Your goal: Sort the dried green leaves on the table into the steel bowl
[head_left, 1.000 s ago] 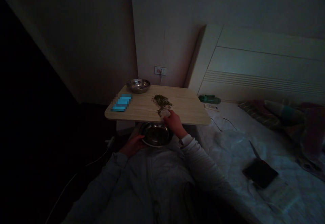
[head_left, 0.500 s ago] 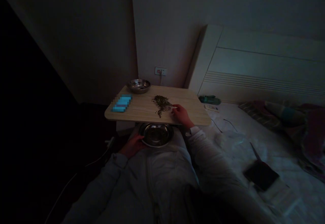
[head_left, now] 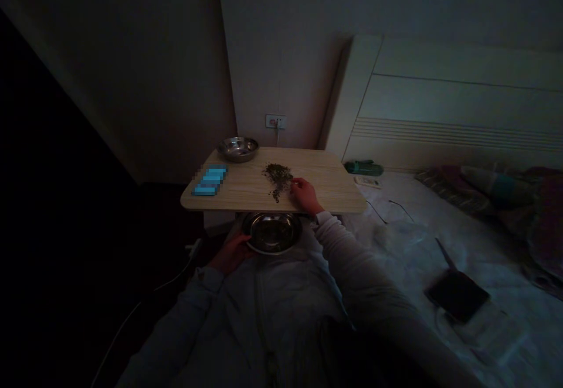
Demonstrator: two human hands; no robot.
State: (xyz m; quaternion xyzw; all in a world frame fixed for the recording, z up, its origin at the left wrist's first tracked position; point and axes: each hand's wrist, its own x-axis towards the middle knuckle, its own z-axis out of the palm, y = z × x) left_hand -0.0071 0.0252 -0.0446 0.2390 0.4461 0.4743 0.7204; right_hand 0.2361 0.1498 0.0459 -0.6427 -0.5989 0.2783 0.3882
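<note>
A loose pile of small dark green-brown bits [head_left: 278, 176], like dried leaves or seeds, lies spread on the small wooden table [head_left: 246, 194]. At the pile's right edge is my right hand [head_left: 305, 194], its fingers pinched together. What they hold, if anything, is too small and dark to make out. On my lap, under the table's near edge, sits a metal bowl [head_left: 273, 248]. My left hand [head_left: 234, 253] grips its left rim, the fingers partly hidden beneath it. The inside of that bowl is dim, so its contents are unclear.
Another metal bowl [head_left: 238, 150] stands at the table's back left corner, with a phone-like blurred screen [head_left: 210, 180] in front of it. To the right, the bed holds a green bottle-like object [head_left: 364, 168], a remote [head_left: 368, 183] and a dark flat object [head_left: 458, 295].
My right hand has shifted slightly left, closer into the pile's edge. A pale thin thing at its fingertips no longer shows. My left hand stays on the bowl rim.
</note>
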